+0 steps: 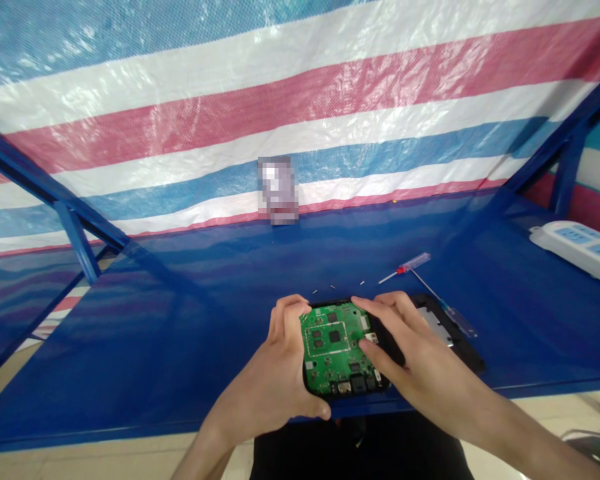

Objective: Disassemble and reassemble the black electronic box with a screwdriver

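Observation:
A green circuit board (333, 347) sits in a black plastic case shell (345, 390) at the near edge of the blue table (180, 333). My left hand (275, 373) grips the shell's left side, fingers curled over its far edge and thumb along the near edge. My right hand (410, 360) lies over the right side, thumb pressing on the board and fingers spread over the far corner. A second black case part (450, 333) lies just right of my right hand, partly hidden by it.
Two screwdrivers lie beyond the board: one with a red collar (405, 268) and a thin blue-handled one (447, 307). Three tiny screws (333, 287) rest just behind the board. A white power strip (580, 250) lies at the right. A striped tarpaulin (280, 100) hangs behind.

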Demonstrator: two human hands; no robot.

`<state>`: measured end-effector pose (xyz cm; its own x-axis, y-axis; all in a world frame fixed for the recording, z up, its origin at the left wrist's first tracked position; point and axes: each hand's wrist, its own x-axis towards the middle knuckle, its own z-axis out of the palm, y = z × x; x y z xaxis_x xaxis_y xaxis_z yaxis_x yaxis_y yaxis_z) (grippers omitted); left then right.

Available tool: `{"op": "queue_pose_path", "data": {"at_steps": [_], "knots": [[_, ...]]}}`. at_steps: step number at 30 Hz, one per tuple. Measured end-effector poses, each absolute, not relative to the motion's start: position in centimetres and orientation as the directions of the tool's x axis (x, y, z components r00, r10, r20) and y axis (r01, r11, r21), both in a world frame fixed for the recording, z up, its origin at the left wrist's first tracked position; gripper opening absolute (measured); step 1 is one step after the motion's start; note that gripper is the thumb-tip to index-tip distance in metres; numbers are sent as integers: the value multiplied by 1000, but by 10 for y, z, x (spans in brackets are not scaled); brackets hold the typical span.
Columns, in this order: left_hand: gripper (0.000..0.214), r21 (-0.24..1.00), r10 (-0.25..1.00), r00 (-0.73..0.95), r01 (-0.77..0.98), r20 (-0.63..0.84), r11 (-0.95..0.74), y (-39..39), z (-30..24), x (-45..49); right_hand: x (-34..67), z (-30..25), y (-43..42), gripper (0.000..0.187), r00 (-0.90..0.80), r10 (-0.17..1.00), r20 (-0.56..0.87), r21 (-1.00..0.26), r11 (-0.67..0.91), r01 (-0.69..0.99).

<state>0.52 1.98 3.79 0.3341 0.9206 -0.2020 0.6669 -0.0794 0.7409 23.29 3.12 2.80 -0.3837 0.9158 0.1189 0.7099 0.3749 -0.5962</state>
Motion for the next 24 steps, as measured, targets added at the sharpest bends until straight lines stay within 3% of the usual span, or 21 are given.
{"op": "queue_pose_path", "data": {"at_steps": [6,13,24], "knots": [[101,758,922,332,649,-202,-67,18,36,4,226,29,38,46,-426,895,129,-559,421,714],[101,780,924,336,621,-180,-74,17,31,3,219,38,46,28,-383,905,183,-590,413,693],[100,800,933,333,592,-138,-93,15,30,8,212,44,59,8,-348,928,129,-691,336,640]]}}
